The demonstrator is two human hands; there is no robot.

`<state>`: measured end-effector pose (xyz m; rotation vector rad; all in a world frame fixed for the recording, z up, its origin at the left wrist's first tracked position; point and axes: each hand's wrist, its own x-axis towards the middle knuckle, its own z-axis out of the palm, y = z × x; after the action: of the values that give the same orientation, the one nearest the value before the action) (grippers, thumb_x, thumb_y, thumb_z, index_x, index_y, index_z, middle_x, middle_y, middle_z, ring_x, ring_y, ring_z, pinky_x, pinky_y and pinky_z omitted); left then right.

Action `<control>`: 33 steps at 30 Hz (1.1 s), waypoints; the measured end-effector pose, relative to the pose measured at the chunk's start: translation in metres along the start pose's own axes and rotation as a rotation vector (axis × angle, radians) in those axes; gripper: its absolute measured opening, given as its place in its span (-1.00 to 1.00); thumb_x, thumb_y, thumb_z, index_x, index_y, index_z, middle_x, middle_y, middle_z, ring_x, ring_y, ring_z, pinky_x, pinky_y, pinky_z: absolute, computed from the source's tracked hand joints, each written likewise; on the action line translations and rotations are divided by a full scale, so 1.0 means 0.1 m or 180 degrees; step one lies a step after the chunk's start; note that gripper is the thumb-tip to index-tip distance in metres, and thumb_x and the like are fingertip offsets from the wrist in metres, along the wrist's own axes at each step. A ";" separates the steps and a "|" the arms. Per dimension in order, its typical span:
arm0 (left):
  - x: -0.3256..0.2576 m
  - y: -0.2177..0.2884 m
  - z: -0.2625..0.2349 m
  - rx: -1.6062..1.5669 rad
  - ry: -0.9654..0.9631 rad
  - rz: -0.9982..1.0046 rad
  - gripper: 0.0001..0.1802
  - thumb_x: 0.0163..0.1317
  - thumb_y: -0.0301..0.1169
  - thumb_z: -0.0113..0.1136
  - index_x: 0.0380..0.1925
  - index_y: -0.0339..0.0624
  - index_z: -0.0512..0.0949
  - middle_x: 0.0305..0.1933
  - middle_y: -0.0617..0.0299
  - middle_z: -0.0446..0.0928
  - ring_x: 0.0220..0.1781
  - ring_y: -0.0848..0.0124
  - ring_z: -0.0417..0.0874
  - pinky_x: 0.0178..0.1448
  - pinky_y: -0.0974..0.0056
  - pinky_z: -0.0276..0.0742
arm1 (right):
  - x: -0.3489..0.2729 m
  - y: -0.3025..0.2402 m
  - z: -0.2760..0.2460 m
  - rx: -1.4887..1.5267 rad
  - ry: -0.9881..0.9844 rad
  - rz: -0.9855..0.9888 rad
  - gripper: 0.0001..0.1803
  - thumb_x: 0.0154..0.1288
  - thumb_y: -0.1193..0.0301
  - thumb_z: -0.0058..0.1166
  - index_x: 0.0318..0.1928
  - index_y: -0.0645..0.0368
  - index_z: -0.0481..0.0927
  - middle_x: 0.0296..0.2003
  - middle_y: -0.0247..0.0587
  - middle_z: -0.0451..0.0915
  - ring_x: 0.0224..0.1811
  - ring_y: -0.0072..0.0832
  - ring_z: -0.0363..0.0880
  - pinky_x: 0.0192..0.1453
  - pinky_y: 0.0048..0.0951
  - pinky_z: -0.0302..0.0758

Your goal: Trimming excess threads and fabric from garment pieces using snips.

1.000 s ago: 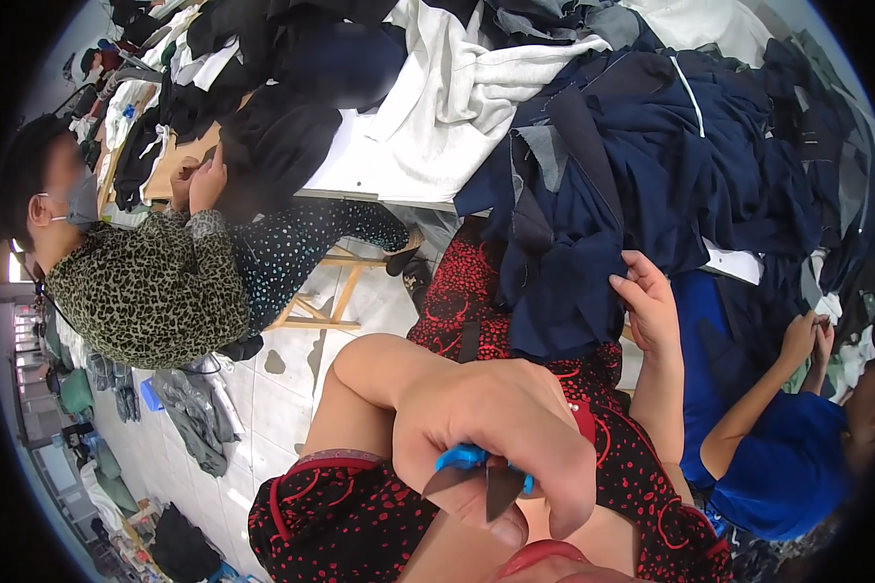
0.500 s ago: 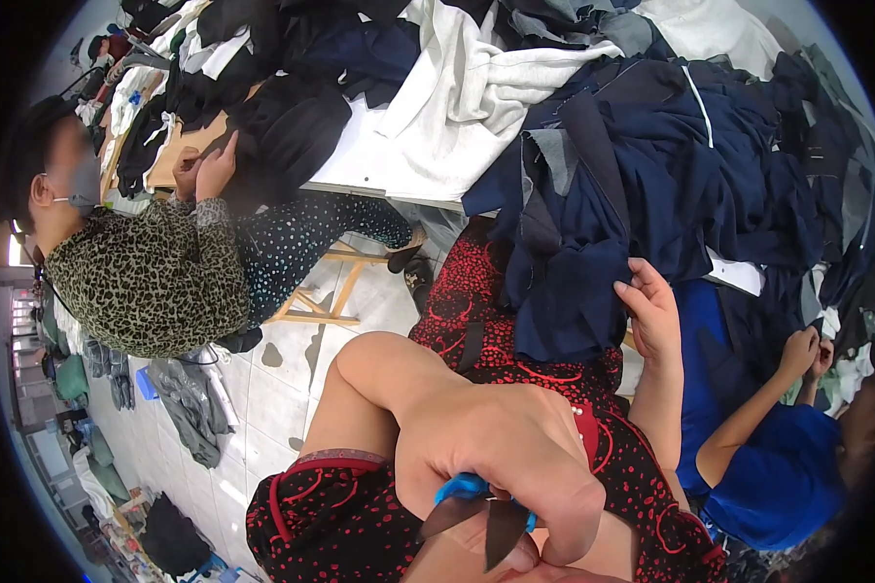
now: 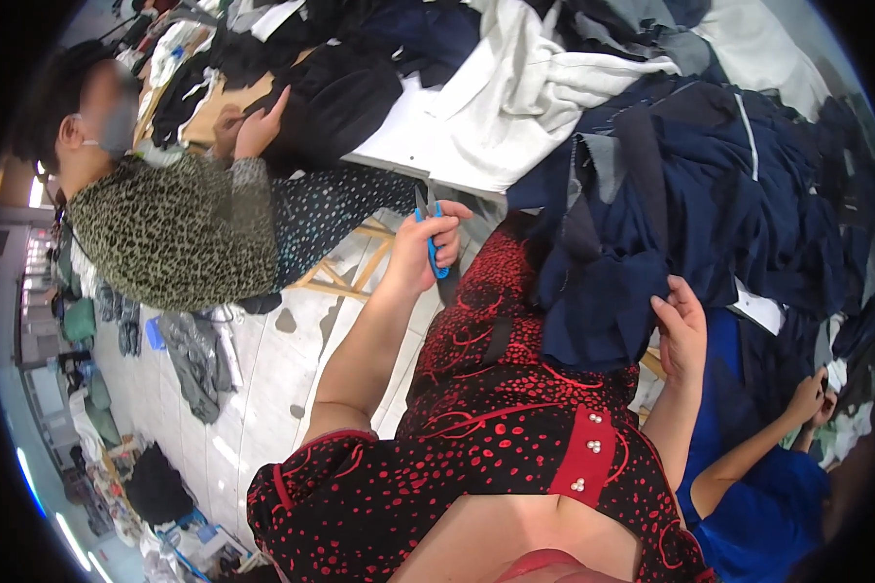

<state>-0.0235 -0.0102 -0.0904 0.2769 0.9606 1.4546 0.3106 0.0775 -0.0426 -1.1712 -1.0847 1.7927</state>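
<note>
My left hand point(image 3: 428, 251) is raised, its fingers wrapped round small thread snips point(image 3: 436, 243) with blue handles. The dark blades point up, toward the table edge, and appear apart. My right hand point(image 3: 682, 325) is at the near right edge of a navy cloth piece point(image 3: 598, 316), with thumb and fingertips closed on that edge. This cloth hangs from the table over my lap and joins a larger navy pile with dark grey strips. Part of the fingertips is hidden at the cloth.
White cloth point(image 3: 515, 97) lies on the white table point(image 3: 389, 136), with dark garments point(image 3: 335, 97) further left. A person in a patterned top point(image 3: 175, 233) sits at the left near a wooden stool point(image 3: 355, 262). Another person in blue point(image 3: 763, 486) works at the right.
My left hand with the snips has moved from close to my chest out toward the table edge. My right hand stays at the navy cloth. The view has shifted slightly.
</note>
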 end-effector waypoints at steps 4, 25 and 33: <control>0.02 -0.20 -0.65 0.0448 0.0753 -0.0142 -0.83 0.05 -0.51 -0.01 -0.32 -0.30 0.44 -0.75 0.44 0.09 -0.79 0.60 0.13 -0.73 0.47 -0.02 | 0.08 -0.01 0.01 0.0001 -0.0060 0.0114 -0.60 0.07 0.64 0.08 -0.02 0.23 0.40 -0.44 -0.53 0.32 -0.43 -0.77 0.27 -0.35 -0.74 0.20; 0.06 -0.86 -1.33 -0.0264 -0.0206 -0.1249 -0.49 0.12 0.13 0.01 -0.67 -0.07 0.30 -0.81 0.48 0.02 -0.83 0.61 0.04 -0.75 0.47 -0.13 | 0.24 0.01 -0.09 0.0026 -0.0442 -0.0086 -0.60 0.15 0.66 -0.03 0.05 0.33 0.34 -0.18 -0.25 0.51 -0.16 -0.55 0.49 0.00 -0.58 0.39; 0.19 -0.05 -0.19 0.2443 0.0369 0.0150 -0.87 -0.03 -0.35 0.16 -0.49 -0.11 0.46 -0.74 0.35 0.31 -0.75 0.57 0.24 -0.67 0.41 0.13 | 0.08 0.06 -0.09 0.0038 -0.0211 0.0098 -0.54 0.15 0.64 -0.02 0.10 0.36 0.30 -0.12 -0.18 0.48 -0.10 -0.47 0.47 0.05 -0.49 0.38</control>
<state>-0.0365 -0.0012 -0.1126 0.7808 1.5938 1.0942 0.3155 0.0843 -0.0531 -1.1343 -1.0978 1.8710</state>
